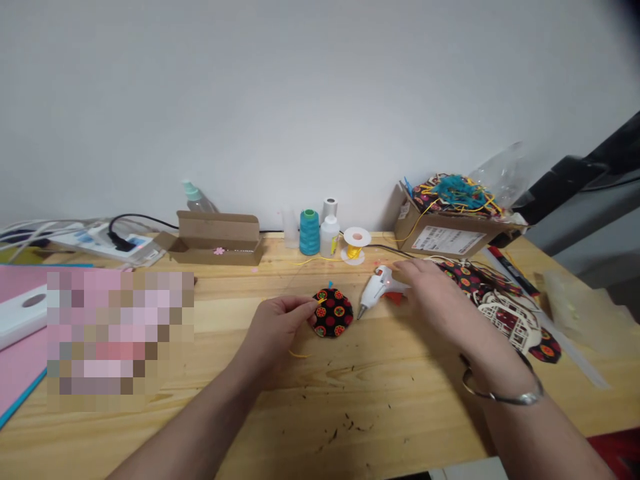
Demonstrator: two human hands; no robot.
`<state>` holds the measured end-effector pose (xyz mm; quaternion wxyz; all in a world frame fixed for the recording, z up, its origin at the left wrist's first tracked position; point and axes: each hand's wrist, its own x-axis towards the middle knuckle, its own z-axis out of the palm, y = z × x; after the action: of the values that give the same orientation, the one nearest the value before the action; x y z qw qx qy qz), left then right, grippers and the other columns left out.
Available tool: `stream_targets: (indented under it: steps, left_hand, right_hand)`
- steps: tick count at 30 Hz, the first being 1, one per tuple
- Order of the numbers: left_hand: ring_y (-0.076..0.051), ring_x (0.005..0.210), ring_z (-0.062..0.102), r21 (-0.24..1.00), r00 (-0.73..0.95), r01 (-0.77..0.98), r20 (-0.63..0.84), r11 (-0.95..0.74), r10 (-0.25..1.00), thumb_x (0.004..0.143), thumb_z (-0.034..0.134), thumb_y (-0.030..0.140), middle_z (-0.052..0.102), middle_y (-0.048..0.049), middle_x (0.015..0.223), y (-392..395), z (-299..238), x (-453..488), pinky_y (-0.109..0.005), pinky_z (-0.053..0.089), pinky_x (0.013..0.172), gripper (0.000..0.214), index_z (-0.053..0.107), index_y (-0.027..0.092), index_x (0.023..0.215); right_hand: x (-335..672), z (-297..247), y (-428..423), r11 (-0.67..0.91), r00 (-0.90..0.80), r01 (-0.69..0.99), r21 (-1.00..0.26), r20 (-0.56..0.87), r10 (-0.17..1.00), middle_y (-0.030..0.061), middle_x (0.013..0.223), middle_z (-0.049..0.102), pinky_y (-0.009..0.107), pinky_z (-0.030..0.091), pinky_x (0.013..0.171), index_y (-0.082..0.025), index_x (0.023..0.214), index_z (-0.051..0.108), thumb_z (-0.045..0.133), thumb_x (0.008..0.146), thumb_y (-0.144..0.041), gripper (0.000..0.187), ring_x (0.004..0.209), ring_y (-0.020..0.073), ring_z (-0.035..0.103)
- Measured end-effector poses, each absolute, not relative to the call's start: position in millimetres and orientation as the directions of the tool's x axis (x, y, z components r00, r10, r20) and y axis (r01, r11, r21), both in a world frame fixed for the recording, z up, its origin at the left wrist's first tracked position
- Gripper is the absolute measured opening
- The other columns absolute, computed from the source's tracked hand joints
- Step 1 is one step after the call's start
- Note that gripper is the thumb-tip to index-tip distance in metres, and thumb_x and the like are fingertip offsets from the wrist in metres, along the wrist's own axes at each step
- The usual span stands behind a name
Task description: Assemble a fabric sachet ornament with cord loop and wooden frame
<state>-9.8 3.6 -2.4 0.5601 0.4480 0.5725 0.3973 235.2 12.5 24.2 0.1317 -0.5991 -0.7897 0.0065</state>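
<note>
My left hand is closed in a pinch at the left edge of a small rounded piece of black fabric with red and orange flower motifs. A bit of yellow cord shows at the fingertips, and a loose yellow end curls below the hand. A tiny blue tip sticks up from the fabric's top. My right hand is stretched out by the handle of a white hot glue gun with an orange trigger. Its upper fingers extend forward; the lower ones are hidden, so contact with the handle is unclear.
Along the wall stand an open cardboard box, a teal thread cone, a white bottle and a yellow cord spool. A carton of fabric scraps is at right, near wooden cutouts. A power strip lies left.
</note>
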Motion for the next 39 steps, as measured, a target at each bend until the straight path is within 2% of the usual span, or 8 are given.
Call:
stream_targets:
  steps: [4,6,9,12,17,20,24,39]
  left_hand:
    - [-0.017,0.064,0.058,0.97,0.021,0.052,-0.241,0.239,0.97,0.065,0.07,0.032,0.07,-0.0043,0.065,5,0,-10,-0.026,0.043,0.065,0.017,0.072,0.016,0.06]
    - [-0.013,0.051,0.052,0.971,0.0,0.07,-0.228,0.227,0.974,0.065,0.07,0.031,0.064,-0.0013,0.053,5,1,-10,-0.024,0.038,0.053,0.016,0.071,0.016,0.058]
    - [-0.008,0.035,0.031,0.967,-0.033,0.065,-0.246,0.248,0.969,0.065,0.07,0.032,0.044,0.0056,0.034,5,3,-13,-0.023,0.025,0.041,0.017,0.071,0.017,0.058]
    - [-0.006,0.033,0.024,0.966,-0.042,0.021,-0.255,0.256,0.966,0.066,0.069,0.033,0.04,0.007,0.034,6,3,-16,-0.023,0.019,0.039,0.017,0.07,0.017,0.059]
    - [-0.008,0.036,0.033,0.966,-0.101,0.1,-0.229,0.239,0.968,0.067,0.069,0.031,0.046,0.0058,0.036,10,3,-19,-0.023,0.026,0.042,0.017,0.069,0.018,0.056]
    - [-0.012,0.046,0.049,0.955,-0.146,0.174,-0.215,0.239,0.966,0.066,0.07,0.029,0.057,0.003,0.041,11,3,-19,-0.023,0.035,0.049,0.013,0.073,0.018,0.061]
    - [-0.019,0.071,0.063,0.956,-0.153,0.187,-0.198,0.225,0.968,0.063,0.072,0.028,0.074,-0.0026,0.073,12,-1,-19,-0.026,0.044,0.066,0.012,0.076,0.019,0.071]
    - [-0.026,0.085,0.065,0.949,-0.024,0.207,-0.237,0.236,0.971,0.061,0.071,0.036,0.075,-0.0053,0.083,15,-8,-18,-0.034,0.047,0.078,0.025,0.075,0.017,0.077]
  right_hand:
    - [197,39,3,0.552,-0.503,0.777,-0.304,0.227,0.834,0.006,0.088,0.064,0.034,0.041,0.08,-0.019,0.087,0.064,0.053,0.08,-0.01,0.016,0.088,0.02,0.054]
    - [180,33,2,0.65,-0.614,0.704,-0.287,0.215,0.76,0.0052,0.08,0.064,0.033,0.04,0.076,-0.018,0.075,0.064,0.052,0.079,-0.006,0.018,0.084,0.0185,0.052]
    - [171,16,4,0.706,-0.669,0.679,-0.204,0.226,0.708,0.0062,0.08,0.065,0.036,0.036,0.077,-0.018,0.073,0.064,0.054,0.079,-0.005,0.017,0.091,0.0208,0.049]
    - [178,4,6,0.711,-0.668,0.681,-0.172,0.251,0.7,0.0058,0.088,0.067,0.041,0.031,0.082,-0.02,0.081,0.065,0.059,0.078,-0.009,0.013,0.101,0.024,0.045]
    - [182,4,6,0.689,-0.644,0.7,-0.186,0.251,0.723,0.0044,0.093,0.066,0.041,0.029,0.085,-0.02,0.087,0.065,0.063,0.078,-0.023,0.009,0.103,0.0252,0.043]
    - [173,6,1,0.62,-0.573,0.767,-0.166,0.256,0.778,0.0081,0.089,0.065,0.042,0.031,0.084,-0.017,0.089,0.063,0.066,0.074,-0.039,0.027,0.101,0.0275,0.043]
    - [169,8,-2,0.509,-0.46,0.849,-0.141,0.274,0.844,0.012,0.09,0.063,0.046,0.03,0.085,-0.015,0.095,0.059,0.068,0.063,-0.055,0.052,0.1,0.0315,0.043]
    - [161,-2,0,0.469,-0.44,0.872,-0.138,0.201,0.875,0.0132,0.095,0.061,0.04,0.032,0.079,-0.014,0.101,0.054,0.074,0.053,-0.057,0.067,0.094,0.0303,0.046]
